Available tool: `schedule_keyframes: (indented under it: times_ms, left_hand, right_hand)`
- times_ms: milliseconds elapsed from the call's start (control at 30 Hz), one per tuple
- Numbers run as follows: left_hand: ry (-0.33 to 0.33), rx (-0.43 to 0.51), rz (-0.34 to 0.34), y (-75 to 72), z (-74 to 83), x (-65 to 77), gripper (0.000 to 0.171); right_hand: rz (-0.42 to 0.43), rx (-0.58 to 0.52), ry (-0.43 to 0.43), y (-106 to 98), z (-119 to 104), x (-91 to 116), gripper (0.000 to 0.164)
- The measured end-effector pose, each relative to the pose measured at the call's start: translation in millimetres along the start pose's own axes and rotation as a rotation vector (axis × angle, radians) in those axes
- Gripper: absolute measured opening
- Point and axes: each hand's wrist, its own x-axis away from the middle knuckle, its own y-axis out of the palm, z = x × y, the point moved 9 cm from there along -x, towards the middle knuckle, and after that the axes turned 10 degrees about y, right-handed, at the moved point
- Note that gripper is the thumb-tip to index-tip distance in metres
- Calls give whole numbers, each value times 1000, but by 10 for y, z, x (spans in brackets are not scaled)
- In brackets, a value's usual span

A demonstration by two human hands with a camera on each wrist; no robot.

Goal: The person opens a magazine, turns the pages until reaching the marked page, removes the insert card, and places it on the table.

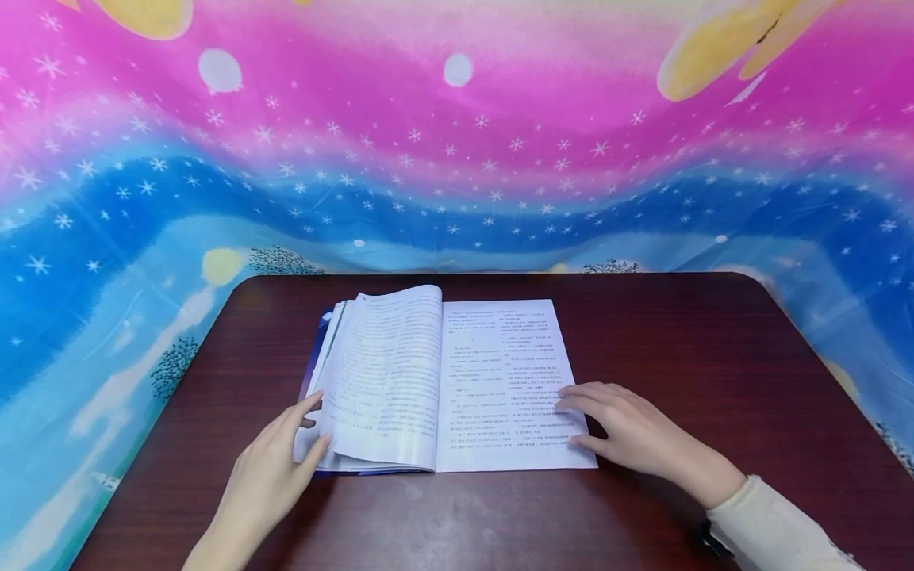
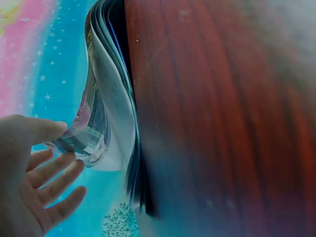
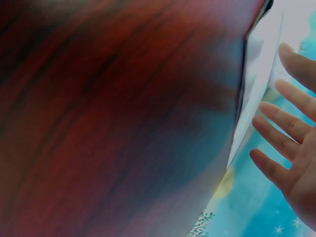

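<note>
An open magazine (image 1: 500,381) lies on the table, its right page flat and its left pages (image 1: 385,373) bowed upward. At the left edge is my left hand (image 1: 267,464), its thumb and index finger pinching a leaf. The left wrist view shows that leaf (image 2: 91,133) curling, with a coloured picture on it, while the other fingers of the left hand (image 2: 44,182) are spread apart. My right hand (image 1: 635,432) is over the right page's outer edge, fingers loosely extended. Spread fingers of the right hand (image 3: 291,133) hold nothing; whether they touch the paper I cannot tell.
The dark red-brown wooden table (image 1: 714,341) has rounded far corners. Behind it hangs a pink and blue cloth (image 1: 457,174) with snowflakes, which also shows along both sides. A dark blue cover edge (image 1: 314,357) shows under the left pages.
</note>
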Motion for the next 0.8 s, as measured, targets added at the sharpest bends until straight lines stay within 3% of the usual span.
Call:
schedule_keyframes:
  times_ms: [233, 433, 800]
  left_hand:
    - [-78, -8, -140, 84, -131, 59, 64]
    - [-115, -10, -208, 107, -240, 96, 63]
    - [-73, -31, -303, 126, -364, 53, 55]
  right_hand:
    - [-61, 14, 45, 88, 80, 46, 51]
    - [-92, 18, 64, 132, 111, 76, 53]
    - [-84, 5, 75, 135, 111, 81, 52]
